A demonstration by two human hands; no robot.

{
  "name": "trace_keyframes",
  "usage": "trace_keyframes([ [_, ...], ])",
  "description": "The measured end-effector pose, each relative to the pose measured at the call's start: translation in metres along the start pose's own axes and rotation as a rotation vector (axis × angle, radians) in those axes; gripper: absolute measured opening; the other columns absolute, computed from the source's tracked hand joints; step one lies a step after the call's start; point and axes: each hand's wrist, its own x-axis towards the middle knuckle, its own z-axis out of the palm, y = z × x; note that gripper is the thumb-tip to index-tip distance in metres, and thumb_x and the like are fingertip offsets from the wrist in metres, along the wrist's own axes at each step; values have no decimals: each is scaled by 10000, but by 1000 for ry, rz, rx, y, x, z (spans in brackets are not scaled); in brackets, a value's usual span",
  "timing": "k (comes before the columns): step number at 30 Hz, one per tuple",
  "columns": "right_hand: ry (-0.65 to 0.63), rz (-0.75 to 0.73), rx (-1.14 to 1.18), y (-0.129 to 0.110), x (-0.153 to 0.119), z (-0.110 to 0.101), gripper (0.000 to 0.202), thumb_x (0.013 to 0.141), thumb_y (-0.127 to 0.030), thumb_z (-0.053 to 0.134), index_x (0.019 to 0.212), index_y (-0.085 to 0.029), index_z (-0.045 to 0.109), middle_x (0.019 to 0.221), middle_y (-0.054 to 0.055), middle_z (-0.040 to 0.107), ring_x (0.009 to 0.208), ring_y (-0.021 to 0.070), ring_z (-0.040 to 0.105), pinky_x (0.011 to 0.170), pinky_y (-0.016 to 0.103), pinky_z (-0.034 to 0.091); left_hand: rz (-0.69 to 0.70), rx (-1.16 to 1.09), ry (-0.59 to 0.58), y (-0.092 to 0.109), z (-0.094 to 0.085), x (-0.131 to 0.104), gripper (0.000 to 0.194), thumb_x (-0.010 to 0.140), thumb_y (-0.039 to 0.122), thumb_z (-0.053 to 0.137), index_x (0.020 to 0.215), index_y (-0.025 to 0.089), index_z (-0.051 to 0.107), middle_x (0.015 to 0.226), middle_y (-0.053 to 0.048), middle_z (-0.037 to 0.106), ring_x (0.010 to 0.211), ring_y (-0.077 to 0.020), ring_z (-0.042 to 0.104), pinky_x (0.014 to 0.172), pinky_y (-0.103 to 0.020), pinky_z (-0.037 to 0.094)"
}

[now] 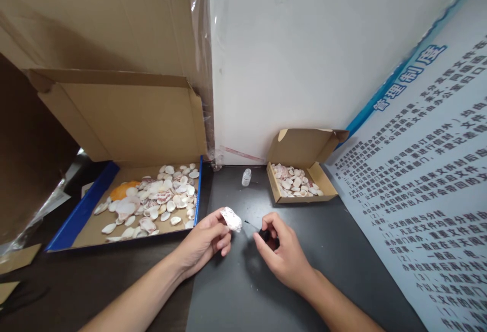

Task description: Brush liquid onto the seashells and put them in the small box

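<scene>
Between its thumb and fingers, my left hand holds a whitish shell with reddish marks. Facing it from the right, my right hand is closed around the black cap of a small brush. The brush's thin stem and dark tip point toward the shell, with a small gap between them. Beyond both hands a small clear bottle with whitish contents stands on the dark grey table.
At the left lies a large open blue-edged cardboard box full of shells, one of them orange. A smaller open cardboard box of shells sits at the back right. A white wall rises behind, and a printed board leans along the right.
</scene>
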Motion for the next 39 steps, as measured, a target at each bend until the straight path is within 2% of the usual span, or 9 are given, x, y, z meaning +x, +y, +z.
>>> trace_keyframes([
  [4, -32, -27, 83, 0, -1, 1, 127, 874, -251, 531, 866, -219, 409, 679, -50, 391, 557, 104, 417, 535, 217, 375, 15, -4, 5, 0, -1, 0, 174, 742, 144, 642, 837, 171, 498, 653, 64, 461, 417, -26, 313, 421, -198, 338],
  [10, 16, -23, 7, 0, 1, 1, 116, 863, -233, 532, 845, -215, 418, 677, -47, 380, 570, 107, 402, 534, 219, 357, 37, 4, 1, -1, -1, 1, 178, 742, 152, 641, 821, 175, 483, 652, 65, 475, 393, -22, 314, 393, -193, 325],
  [13, -11, -24, 74, 0, 1, 1, 130, 870, -256, 535, 860, -219, 410, 662, -56, 385, 546, 103, 407, 526, 216, 361, 35, 1, -6, -1, -1, 1, 174, 747, 152, 639, 829, 174, 487, 658, 63, 482, 388, -21, 315, 385, -192, 323],
  [18, -22, -7, 19, 0, 1, 1, 124, 861, -234, 531, 838, -219, 410, 659, -57, 347, 547, 105, 379, 513, 219, 328, 32, -11, 4, -1, -3, 3, 170, 744, 136, 635, 814, 171, 485, 641, 67, 468, 392, -21, 318, 385, -184, 317],
  [24, -55, -36, 67, 0, 0, 1, 129, 856, -235, 543, 857, -217, 415, 677, -52, 387, 557, 104, 404, 532, 220, 351, 41, -17, 1, -2, -3, 2, 156, 754, 128, 622, 821, 171, 488, 648, 63, 469, 401, -24, 323, 392, -185, 317],
  [32, -25, -39, 84, 1, 0, 3, 134, 865, -242, 546, 870, -216, 414, 665, -59, 385, 546, 100, 409, 530, 213, 356, 35, -8, -12, -3, -4, 1, 152, 759, 117, 609, 831, 168, 486, 635, 64, 448, 424, -32, 336, 416, -188, 323],
  [36, 28, -23, -4, 2, 1, 3, 125, 861, -225, 539, 840, -216, 416, 672, -54, 362, 565, 104, 394, 533, 213, 341, 29, 8, -28, -3, -4, 1, 150, 770, 122, 599, 850, 171, 483, 653, 59, 458, 430, -32, 339, 429, -191, 328],
  [39, 46, -43, 49, 2, 0, 2, 131, 867, -237, 540, 860, -217, 410, 669, -58, 375, 554, 100, 400, 533, 209, 353, 25, 21, -49, -2, -3, 1, 135, 784, 133, 595, 836, 170, 476, 651, 60, 444, 438, -33, 341, 439, -192, 332],
])
